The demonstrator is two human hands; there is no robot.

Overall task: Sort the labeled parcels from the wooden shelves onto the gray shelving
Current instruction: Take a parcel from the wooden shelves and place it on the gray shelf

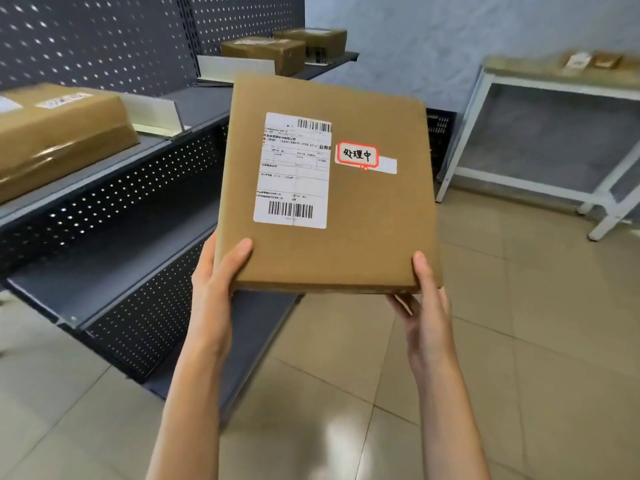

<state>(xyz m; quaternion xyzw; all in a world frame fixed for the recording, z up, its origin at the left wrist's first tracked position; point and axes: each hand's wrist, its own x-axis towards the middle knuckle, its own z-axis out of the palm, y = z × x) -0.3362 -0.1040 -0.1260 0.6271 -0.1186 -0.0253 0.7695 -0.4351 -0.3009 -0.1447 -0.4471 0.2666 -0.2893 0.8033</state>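
Gray shelving [114, 188], boxes [59, 129], held parcel [346, 244]

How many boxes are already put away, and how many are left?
Three brown cardboard parcels already sit on the gray perforated metal shelving. Both hands, left and right, hold a flat brown labeled parcel. Some small parcels remain on the wooden shelf.

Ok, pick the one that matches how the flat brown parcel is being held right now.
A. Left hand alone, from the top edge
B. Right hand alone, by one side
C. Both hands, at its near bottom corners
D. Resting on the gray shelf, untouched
C: the left hand and the right hand each grip a near bottom corner of the parcel, thumbs on top, clear of the gray shelf.
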